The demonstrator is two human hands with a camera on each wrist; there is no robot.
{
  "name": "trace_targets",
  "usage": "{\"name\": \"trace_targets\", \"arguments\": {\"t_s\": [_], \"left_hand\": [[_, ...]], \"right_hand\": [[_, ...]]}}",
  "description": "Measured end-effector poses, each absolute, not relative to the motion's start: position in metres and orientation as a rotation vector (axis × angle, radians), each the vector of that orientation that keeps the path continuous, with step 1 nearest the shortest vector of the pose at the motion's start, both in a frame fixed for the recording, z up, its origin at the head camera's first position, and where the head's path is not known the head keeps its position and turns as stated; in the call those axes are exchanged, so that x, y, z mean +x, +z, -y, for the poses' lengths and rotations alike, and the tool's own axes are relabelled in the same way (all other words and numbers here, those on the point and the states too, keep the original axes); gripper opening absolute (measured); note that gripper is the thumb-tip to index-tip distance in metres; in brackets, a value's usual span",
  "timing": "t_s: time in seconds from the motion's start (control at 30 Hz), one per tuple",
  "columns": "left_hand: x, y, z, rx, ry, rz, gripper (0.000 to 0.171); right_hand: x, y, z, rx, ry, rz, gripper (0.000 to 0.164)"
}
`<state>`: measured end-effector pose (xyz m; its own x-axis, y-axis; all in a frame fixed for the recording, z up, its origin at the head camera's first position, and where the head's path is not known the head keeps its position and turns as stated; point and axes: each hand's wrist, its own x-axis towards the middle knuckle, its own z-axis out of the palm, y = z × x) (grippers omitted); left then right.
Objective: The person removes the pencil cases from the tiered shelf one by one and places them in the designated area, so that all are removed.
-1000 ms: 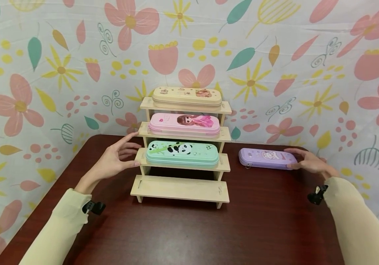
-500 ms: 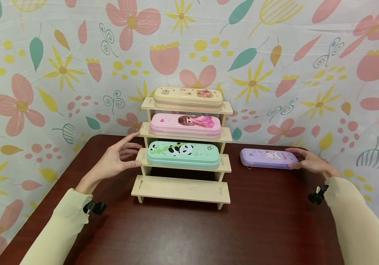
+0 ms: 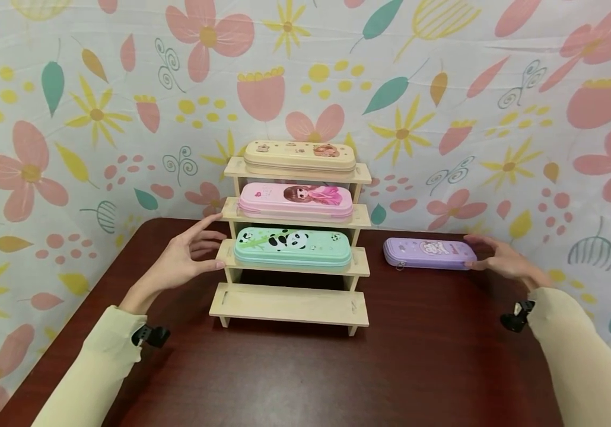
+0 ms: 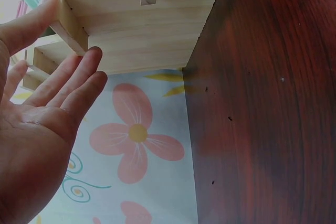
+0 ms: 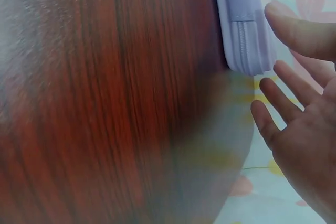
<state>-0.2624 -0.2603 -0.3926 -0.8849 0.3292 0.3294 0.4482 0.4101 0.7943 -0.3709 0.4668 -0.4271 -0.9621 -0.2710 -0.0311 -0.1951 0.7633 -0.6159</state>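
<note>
A four-step wooden rack (image 3: 284, 303) stands on the dark table. My left hand (image 3: 180, 261) is at its left side, thumb at the end of the green case's step and index fingertip by the step above. In the left wrist view, that hand's fingers (image 4: 79, 87) reach out nearly straight along the wood. Right of the rack lies a purple zip pencil case (image 3: 428, 254). My right hand (image 3: 505, 261) is at the case's right end. In the right wrist view, its thumb (image 5: 299, 35) overlaps the case's edge and the other fingers are spread apart.
On the rack sit a cream pencil case (image 3: 300, 157) on top, a pink one (image 3: 268, 200) below it, then a green panda one (image 3: 318, 249). The lowest step is bare. A flower-patterned cloth (image 3: 433, 148) hangs right behind the table (image 3: 284, 379).
My right hand has drawn slightly away to the right from the purple pencil case, its fingers loosening. The left hand stays at the rack. The head view shifts a little.
</note>
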Motion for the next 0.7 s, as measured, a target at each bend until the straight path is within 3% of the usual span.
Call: {"name": "trace_targets", "arguments": {"t_s": [0.7], "left_hand": [[-0.266,-0.398,0.263,-0.746,-1.488,2.514,0.095]], "right_hand": [[-0.3,-0.397,-0.424,-0.467,-0.923,-3.074,0.066]]}}
